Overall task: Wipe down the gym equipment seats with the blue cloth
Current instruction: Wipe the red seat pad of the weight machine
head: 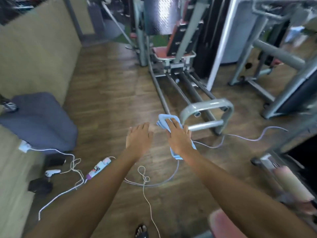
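Note:
My right hand holds the folded blue cloth, which hangs below the palm, in the air above the wooden floor. My left hand is stretched out beside it, flat, fingers apart, holding nothing. Ahead stands a grey leg-press machine with a red seat and a red-edged black backrest. Part of another red seat shows at the bottom edge under my right forearm. The frame is motion-blurred.
The machine's grey rails run toward me and end in a looped foot bar. Cables and a power strip lie on the floor. A blue-grey cushion sits left by a beige wall. More grey machine frames stand right.

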Tool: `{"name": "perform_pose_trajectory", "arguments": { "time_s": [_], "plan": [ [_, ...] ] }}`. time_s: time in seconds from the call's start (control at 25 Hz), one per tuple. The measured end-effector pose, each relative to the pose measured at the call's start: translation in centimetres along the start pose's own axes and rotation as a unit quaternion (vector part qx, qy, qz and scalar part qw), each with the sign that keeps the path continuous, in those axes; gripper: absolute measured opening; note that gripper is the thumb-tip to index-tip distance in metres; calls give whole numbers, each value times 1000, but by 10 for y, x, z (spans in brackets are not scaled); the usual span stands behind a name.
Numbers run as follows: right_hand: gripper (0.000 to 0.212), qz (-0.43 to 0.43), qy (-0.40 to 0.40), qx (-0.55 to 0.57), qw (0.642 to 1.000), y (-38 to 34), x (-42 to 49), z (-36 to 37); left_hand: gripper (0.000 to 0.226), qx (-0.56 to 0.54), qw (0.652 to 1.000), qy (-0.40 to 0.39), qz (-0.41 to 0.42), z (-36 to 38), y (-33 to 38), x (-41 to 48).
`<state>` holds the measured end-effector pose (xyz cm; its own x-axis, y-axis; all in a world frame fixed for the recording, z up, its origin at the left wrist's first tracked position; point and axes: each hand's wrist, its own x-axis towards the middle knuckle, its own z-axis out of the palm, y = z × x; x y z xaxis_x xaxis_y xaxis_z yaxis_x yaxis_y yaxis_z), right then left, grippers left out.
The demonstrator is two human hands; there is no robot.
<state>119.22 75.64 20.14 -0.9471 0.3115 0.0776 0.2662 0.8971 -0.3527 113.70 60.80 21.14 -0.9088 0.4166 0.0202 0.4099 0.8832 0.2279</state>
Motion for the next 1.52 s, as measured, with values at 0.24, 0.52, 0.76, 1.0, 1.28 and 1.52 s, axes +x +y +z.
{"name": "perform_pose_trajectory", "arguments": {
  "time_s": [0.24,0.52,0.76,1.0,1.28,1.52],
  "plan": [
    [45,-39,-14,23,999,-121,102,11,41,17,997,49,-62,-76,-133,67],
    [41,-52,4,33,998,-147,245,27,44,-9,996,33,-79,-87,-184,192],
    [40,-55,19,45,997,-131,449,44,46,-2,996,43,-76,-88,-200,395],
    [41,-77,11,45,996,-135,666,32,48,-21,993,62,-95,-112,-210,605],
    [40,-90,8,36,995,-162,894,58,48,-17,992,66,-103,-121,-269,832],
    [39,-66,18,49,996,-194,1121,110,48,-29,994,47,-91,-114,-348,1059]
  ]
}}
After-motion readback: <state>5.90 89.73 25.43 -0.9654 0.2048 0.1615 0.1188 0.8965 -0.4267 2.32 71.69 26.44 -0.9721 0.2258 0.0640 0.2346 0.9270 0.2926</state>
